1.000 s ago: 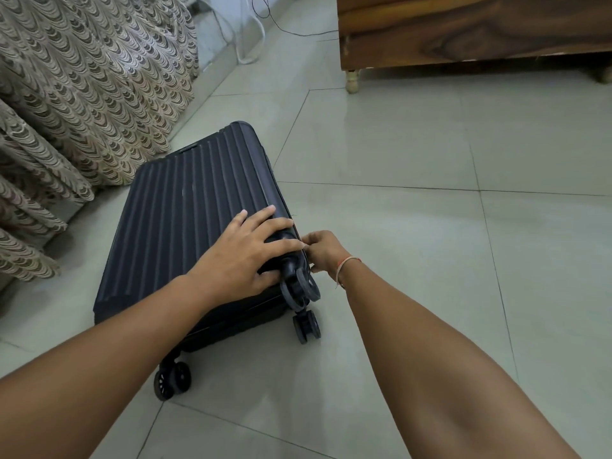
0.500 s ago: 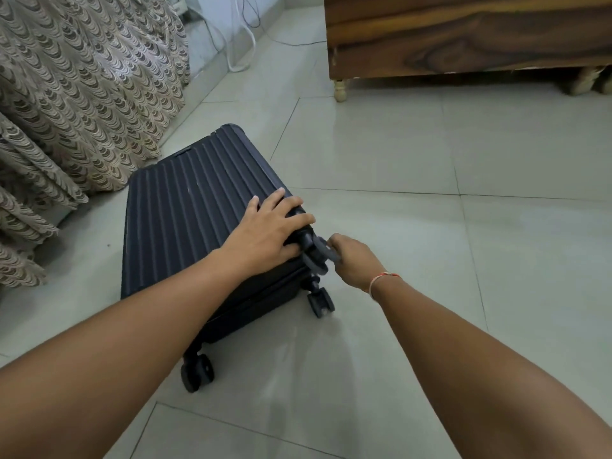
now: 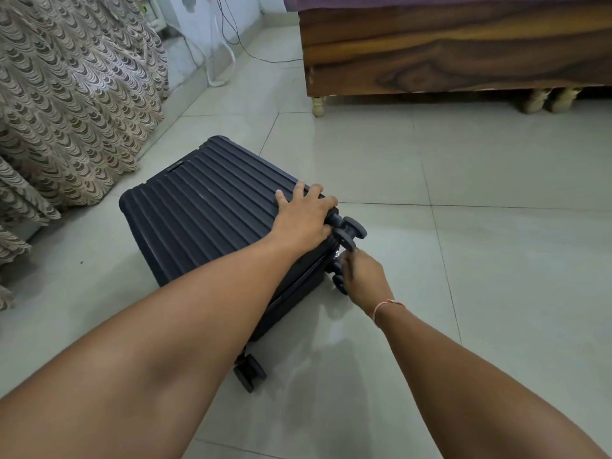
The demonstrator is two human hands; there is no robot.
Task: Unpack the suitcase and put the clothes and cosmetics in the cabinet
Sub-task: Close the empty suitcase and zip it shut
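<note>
A dark navy ribbed hard-shell suitcase (image 3: 205, 220) lies flat and closed on the tiled floor, with its wheels (image 3: 351, 229) pointing towards me and to the right. My left hand (image 3: 304, 217) presses flat on the lid at the wheel-end corner, fingers spread. My right hand (image 3: 364, 279) is at the suitcase's side seam just below the upper wheels. Its fingers are curled and pinch a small silvery zipper pull (image 3: 337, 257). The hand is blurred with motion. No clothes, cosmetics or cabinet are in view.
A patterned curtain (image 3: 73, 111) hangs at the left, close to the suitcase. A wooden bed frame (image 3: 463, 61) on short legs stands at the back right. Cables (image 3: 225, 61) trail along the far wall. Pale floor tiles (image 3: 463, 226) stretch to the right.
My right hand has slid from the top wheel corner down along the suitcase's side seam towards me. My left hand stays pressed on the lid.
</note>
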